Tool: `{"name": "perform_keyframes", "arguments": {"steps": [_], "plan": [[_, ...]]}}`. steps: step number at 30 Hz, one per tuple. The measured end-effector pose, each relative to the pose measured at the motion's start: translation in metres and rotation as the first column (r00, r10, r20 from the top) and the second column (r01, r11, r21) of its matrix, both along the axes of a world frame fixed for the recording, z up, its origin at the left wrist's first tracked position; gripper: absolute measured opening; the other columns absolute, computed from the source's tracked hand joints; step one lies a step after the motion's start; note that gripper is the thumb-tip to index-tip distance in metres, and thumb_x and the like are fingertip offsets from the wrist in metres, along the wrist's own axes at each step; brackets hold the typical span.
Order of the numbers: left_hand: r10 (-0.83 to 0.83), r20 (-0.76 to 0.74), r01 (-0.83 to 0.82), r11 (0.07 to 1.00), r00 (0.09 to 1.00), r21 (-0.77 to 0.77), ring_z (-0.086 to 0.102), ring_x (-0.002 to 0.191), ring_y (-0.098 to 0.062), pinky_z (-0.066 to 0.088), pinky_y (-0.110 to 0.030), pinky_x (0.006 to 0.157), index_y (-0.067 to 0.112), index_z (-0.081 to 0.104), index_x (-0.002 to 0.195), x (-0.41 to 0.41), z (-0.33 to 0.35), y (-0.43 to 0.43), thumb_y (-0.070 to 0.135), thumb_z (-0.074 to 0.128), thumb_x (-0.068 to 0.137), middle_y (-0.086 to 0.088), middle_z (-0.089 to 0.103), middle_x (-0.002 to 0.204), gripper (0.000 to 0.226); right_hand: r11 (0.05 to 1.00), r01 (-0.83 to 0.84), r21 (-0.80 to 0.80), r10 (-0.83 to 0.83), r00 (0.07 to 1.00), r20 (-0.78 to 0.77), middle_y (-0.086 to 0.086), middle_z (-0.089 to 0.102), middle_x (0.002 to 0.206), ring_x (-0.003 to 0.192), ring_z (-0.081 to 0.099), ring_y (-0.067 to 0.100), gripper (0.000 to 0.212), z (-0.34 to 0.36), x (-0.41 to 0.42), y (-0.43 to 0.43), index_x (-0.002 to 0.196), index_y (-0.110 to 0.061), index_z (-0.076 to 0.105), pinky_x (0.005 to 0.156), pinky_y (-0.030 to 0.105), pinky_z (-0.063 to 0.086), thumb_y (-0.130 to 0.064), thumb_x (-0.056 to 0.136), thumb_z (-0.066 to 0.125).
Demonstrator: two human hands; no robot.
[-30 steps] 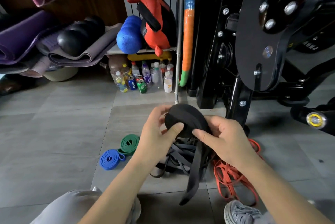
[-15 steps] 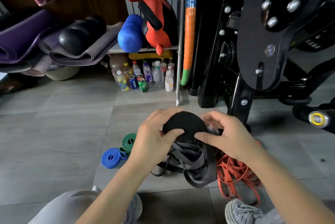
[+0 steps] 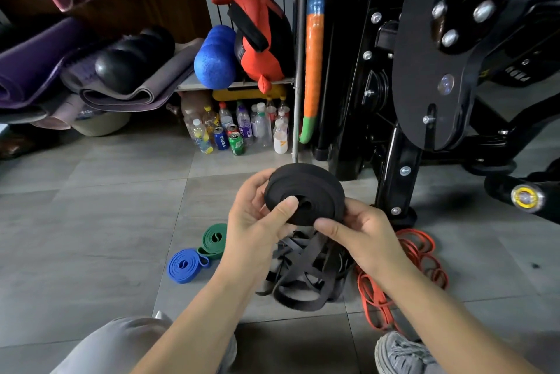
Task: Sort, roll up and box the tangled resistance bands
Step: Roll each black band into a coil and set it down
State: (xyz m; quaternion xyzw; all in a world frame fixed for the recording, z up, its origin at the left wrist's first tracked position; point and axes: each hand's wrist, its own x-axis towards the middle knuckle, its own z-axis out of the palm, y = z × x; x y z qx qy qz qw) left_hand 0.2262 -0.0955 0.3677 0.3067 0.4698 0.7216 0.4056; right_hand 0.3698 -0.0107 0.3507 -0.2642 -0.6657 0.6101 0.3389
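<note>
Hovering above the tangled black bands (image 3: 303,270), one rolled black band (image 3: 312,189) was gripped by left hand (image 3: 254,222) and right hand (image 3: 363,234); blue roll (image 3: 185,266) and green roll (image 3: 213,240) were recorded left of the tangle, orange bands (image 3: 422,248) right.

1. The rolled band (image 3: 306,192) is held between the left hand (image 3: 257,222) and right hand (image 3: 360,231), above the tangled pile (image 3: 303,270) on the floor (image 3: 91,222).
2. Left of the pile lie two coils side by side, the nearer coil (image 3: 185,266) and the farther coil (image 3: 213,239).
3. Thin loose bands (image 3: 415,255) lie right of the pile.
4. Bottles and cans (image 3: 239,128) stand behind, under a shelf (image 3: 236,84).
</note>
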Motion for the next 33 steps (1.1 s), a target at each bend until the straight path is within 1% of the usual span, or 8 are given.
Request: {"name": "perform_keyframes", "arguments": {"steps": [4,7,10,12,16,20,25,33], "plan": [[-0.017,0.001,0.017,0.997,1.000,-0.081,0.066,0.101,-0.026,0.056,-0.045,0.082,0.024,0.054,0.112,0.003,-0.003,0.000,0.017,0.070,0.079,-0.004,0.067,0.109,0.037,0.999,0.022,0.040,-0.023,0.999,0.026,0.002,0.074,0.090,0.087,0.070,0.019,0.017,0.008,0.005,0.003,0.086,-0.025,0.073,0.079,0.030,0.056,-0.029,0.070,0.071],[0.007,-0.409,-0.084,0.982,0.913,-0.170,0.062,0.104,-0.006,0.056,-0.029,0.080,0.041,0.046,0.116,-0.003,-0.002,-0.002,0.015,0.069,0.083,0.006,0.058,0.125,0.049,0.994,-0.071,0.078,0.061,0.990,0.125,-0.003,0.075,0.090,0.086,0.071,0.013,0.015,0.011,0.011,0.010,0.091,-0.025,0.071,0.074,0.022,0.055,-0.019,0.077,0.073],[-0.004,-0.909,-0.091,0.995,0.417,-0.046,0.045,0.119,-0.001,0.047,-0.024,0.090,0.045,0.032,0.135,-0.010,0.002,-0.007,0.027,0.064,0.085,0.022,0.043,0.130,0.061,0.986,-0.130,0.106,0.097,0.957,0.273,-0.007,0.075,0.089,0.084,0.071,0.009,0.024,0.008,0.014,0.012,0.093,-0.031,0.069,0.075,0.024,0.055,-0.013,0.079,0.074],[-0.029,-0.981,0.020,0.999,0.190,-0.026,0.049,0.115,-0.010,0.047,-0.033,0.091,0.032,0.041,0.137,-0.012,0.000,-0.012,0.031,0.055,0.088,0.013,0.049,0.129,0.051,0.978,-0.167,0.125,0.113,0.928,0.355,0.001,0.074,0.089,0.086,0.070,0.017,0.020,0.005,0.014,0.011,0.096,-0.025,0.071,0.081,0.038,0.056,-0.016,0.078,0.075],[-0.131,-0.954,0.046,0.991,0.271,-0.123,0.055,0.102,-0.001,0.052,-0.030,0.083,0.039,0.054,0.127,-0.017,-0.002,-0.017,0.037,0.049,0.086,0.023,0.053,0.112,0.042,0.959,-0.238,0.154,0.149,0.884,0.443,0.010,0.072,0.086,0.085,0.067,0.030,0.023,0.004,0.014,0.009,0.095,-0.016,0.071,0.081,0.055,0.051,-0.027,0.076,0.074],[-0.059,-0.900,0.026,0.998,0.432,-0.053,0.054,0.105,0.002,0.043,-0.011,0.084,0.043,0.054,0.123,-0.018,-0.006,-0.017,0.030,0.059,0.085,0.023,0.056,0.110,0.041,0.976,-0.192,0.099,0.145,0.923,0.356,-0.004,0.074,0.094,0.090,0.069,0.014,0.026,0.012,0.019,0.011,0.095,-0.031,0.068,0.087,0.044,0.054,-0.019,0.074,0.079],[0.068,-0.663,-0.113,0.993,0.746,-0.026,0.059,0.103,-0.004,0.050,-0.014,0.077,0.059,0.056,0.108,-0.016,-0.003,-0.008,0.020,0.065,0.077,0.023,0.061,0.104,0.050,0.992,-0.118,0.054,0.102,0.968,0.229,-0.014,0.073,0.100,0.097,0.067,0.004,0.031,0.015,0.020,0.012,0.099,-0.031,0.067,0.094,0.027,0.051,-0.031,0.069,0.075],[0.118,-0.479,-0.100,0.993,0.870,0.065,0.064,0.102,-0.008,0.050,-0.017,0.081,0.051,0.061,0.107,-0.003,-0.004,0.002,0.027,0.066,0.076,0.015,0.068,0.107,0.040,0.994,-0.104,0.027,0.104,0.995,0.015,-0.011,0.072,0.105,0.102,0.066,0.009,0.035,0.013,0.015,0.005,0.107,-0.026,0.067,0.085,0.016,0.050,-0.020,0.073,0.072]]}}
